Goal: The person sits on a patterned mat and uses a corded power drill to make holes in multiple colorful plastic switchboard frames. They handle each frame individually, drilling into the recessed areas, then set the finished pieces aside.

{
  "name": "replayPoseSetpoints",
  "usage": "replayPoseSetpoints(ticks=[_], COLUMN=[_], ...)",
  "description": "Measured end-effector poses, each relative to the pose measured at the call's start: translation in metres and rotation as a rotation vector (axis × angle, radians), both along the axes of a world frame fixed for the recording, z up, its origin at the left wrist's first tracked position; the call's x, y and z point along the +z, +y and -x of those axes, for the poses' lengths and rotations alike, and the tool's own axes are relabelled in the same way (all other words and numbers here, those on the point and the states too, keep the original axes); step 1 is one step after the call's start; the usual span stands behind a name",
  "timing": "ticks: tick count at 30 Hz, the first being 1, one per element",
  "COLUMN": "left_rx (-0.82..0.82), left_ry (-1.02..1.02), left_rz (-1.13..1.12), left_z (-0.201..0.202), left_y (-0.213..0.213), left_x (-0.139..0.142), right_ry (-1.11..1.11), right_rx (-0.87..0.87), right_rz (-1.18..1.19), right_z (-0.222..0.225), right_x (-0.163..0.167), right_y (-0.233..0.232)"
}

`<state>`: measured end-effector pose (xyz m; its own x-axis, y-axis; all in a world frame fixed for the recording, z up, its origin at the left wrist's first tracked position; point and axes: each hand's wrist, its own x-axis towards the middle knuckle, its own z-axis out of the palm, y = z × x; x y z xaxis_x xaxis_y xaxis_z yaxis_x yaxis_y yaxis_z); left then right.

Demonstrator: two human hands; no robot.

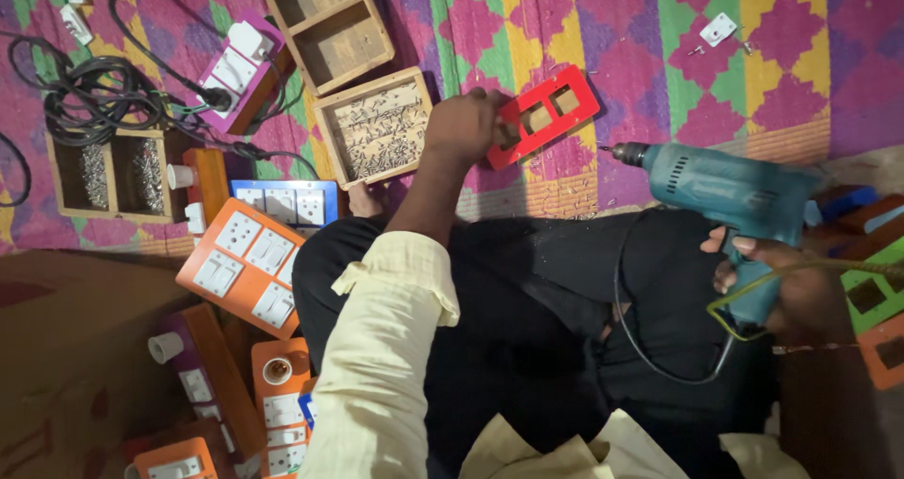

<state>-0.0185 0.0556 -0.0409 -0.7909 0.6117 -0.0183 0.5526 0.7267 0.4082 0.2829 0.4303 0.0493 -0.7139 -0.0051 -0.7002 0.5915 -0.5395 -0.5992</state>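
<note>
A red plate (544,113) with rectangular cut-outs is held by the left hand (463,126), whose fingers are closed on the plate's lower left end. The plate extends up and to the right from the hand, tilted, over a patterned cloth (659,55) of pink, yellow and green diamonds. The plate's far end is seen clear of the hand.

A blue-green electric drill (730,196) is gripped by the right hand (782,286), fingers wrapped about the handle. The drill bit (617,151) is pointed left, toward the red plate, but is seen apart from it, below and to the right of the plate's lower edge. A black cord (626,319) is looped from the drill across the dark trousers (527,309).

Just left of the left hand, a wooden box of small screws (375,126) is noted, near the wrist. An empty wooden box (325,22) lies above it. Further left, an orange switch board (245,264) and a blue switch board (282,201) are recorded, with a wooden tray (108,173) and tangled black cable (85,93) beyond. A small white part (718,30) lies on the cloth at upper right, well apart from both hands.
</note>
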Motion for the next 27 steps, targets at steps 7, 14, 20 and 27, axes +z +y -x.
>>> replayPoseSetpoints(ticks=[7, 14, 20, 27], left_rx=[-0.326, -0.362, -0.382, -0.384], left_ry=[0.356, -0.089, -0.031, -0.326], left_rz=[-0.147, -0.027, 0.109, 0.116], left_z=[0.009, 0.03, 0.023, -0.028], left_y=[-0.009, -0.015, -0.011, 0.025], left_x=[-0.011, 0.005, 0.022, 0.053], right_ry=[-0.048, -0.032, -0.103, -0.042], right_rx=[-0.033, -0.031, -0.033, -0.013], right_rz=[-0.148, -0.195, -0.21, -0.188], right_z=[0.0, 0.005, -0.002, 0.002], right_x=[0.01, 0.018, 0.009, 0.011], right_y=[-0.007, -0.012, -0.006, -0.006])
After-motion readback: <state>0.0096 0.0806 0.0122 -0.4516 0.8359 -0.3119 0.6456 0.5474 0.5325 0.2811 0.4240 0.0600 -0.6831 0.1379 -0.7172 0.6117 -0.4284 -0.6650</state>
